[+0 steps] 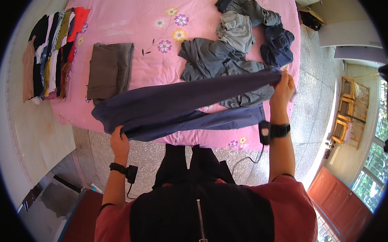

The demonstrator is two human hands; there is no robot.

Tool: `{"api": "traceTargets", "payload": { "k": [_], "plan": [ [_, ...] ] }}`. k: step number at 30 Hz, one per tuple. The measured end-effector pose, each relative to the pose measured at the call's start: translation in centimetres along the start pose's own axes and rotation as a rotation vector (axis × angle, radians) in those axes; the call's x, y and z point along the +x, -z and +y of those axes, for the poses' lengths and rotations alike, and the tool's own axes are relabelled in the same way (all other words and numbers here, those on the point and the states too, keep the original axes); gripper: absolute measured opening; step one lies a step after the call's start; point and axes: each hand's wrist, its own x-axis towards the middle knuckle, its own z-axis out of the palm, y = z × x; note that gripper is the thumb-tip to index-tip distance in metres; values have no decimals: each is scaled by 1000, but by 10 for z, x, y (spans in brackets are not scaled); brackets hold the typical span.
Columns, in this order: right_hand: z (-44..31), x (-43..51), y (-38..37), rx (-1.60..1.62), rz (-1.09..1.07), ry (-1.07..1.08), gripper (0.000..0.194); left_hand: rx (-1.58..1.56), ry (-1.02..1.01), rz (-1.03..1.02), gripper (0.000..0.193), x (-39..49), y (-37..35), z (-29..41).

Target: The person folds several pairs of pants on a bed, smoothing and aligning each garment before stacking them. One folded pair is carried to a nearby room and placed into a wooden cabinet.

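A pair of dark navy trousers stretches sideways over the front of a bed with a pink floral sheet. At its left end, near the waist, my left hand pinches the fabric. My right hand grips the end of the upper leg at the far right and holds it taut. The other leg lies below it, along the bed's front edge. Just behind the left end sits a folded grey-brown garment. Crumpled grey clothes lie behind the stretched leg, partly hidden by it.
A row of folded clothes in several colours lies at the bed's left edge by the wall. A bundled dark blue garment rests near the right edge. Cables hang from the wrist devices. Wooden chairs stand beyond the floor at right.
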Motion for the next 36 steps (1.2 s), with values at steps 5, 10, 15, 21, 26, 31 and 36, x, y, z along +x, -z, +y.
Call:
{"api": "traceTargets", "payload": {
  "k": [5,10,15,21,26,31,36],
  "plan": [
    [88,27,7,-510,-69,-32,41,30,-34,34,29,11,-1,2],
    [186,1,103,-809,-28,-163,46,-9,104,-63,29,15,-8,-9],
    [243,-29,184,-911,0,-369,40,30,111,-62,31,12,-10,-20],
    [261,-12,169,-815,-93,-159,46,80,175,-109,30,8,-12,-19],
    [251,0,148,-801,-249,-488,37,97,221,-124,30,7,-17,-20],
    [225,-26,151,-1074,-380,-279,27,122,237,-119,29,7,-17,-20],
    [220,-7,144,-795,-353,109,27,134,226,-89,30,5,-19,-14]
  ]
}}
